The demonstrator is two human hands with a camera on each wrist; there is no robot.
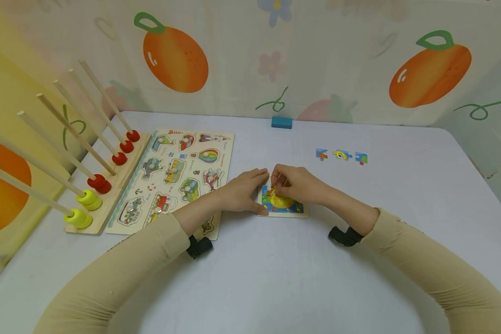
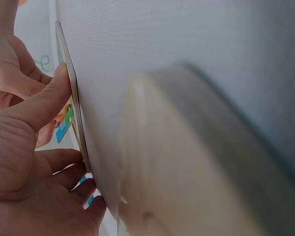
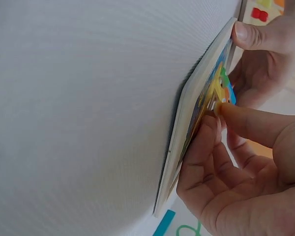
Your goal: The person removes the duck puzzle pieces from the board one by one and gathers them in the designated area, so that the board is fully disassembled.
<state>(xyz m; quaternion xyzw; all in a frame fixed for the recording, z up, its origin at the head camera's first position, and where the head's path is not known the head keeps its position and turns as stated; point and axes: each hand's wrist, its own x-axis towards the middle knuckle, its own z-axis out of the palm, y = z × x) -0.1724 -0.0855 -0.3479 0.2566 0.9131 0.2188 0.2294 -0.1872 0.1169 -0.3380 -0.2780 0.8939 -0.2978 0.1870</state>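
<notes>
A small jigsaw board (image 1: 290, 215) with a yellow figure on blue lies on the table. At its left edge rests my left hand (image 1: 244, 191), fingers fairly straight along the side and thumb on the near left corner. My right hand (image 1: 300, 183) is over the board's upper part, pinching a jigsaw piece (image 2: 65, 123) between thumb and fingers. Blue, green and orange show on that piece, which is tilted above the board in the left wrist view. In the right wrist view, the fingertips partly hide the piece (image 3: 230, 93).
Three loose jigsaw pieces (image 1: 341, 155) lie to the right beyond the board. On the left are a vehicle peg puzzle (image 1: 179, 139) and a wooden counting stand (image 1: 121, 185) with tall rods and red and yellow rings. A blue block (image 1: 281, 122) sits at the table's back edge.
</notes>
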